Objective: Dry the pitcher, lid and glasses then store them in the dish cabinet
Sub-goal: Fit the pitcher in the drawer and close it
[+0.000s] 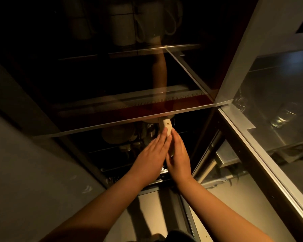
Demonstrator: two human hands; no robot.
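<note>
Lid [166, 125], pale, stiff and judged light, is pressed between the flat fingers of left hand [151, 157] and right hand [178, 158], best held by its edges

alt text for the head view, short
Both hands, left hand and right hand, reach into a dim dish cabinet, fingers straight, pressed on either side of a small white object. White mugs sit on the shelf above.
</note>
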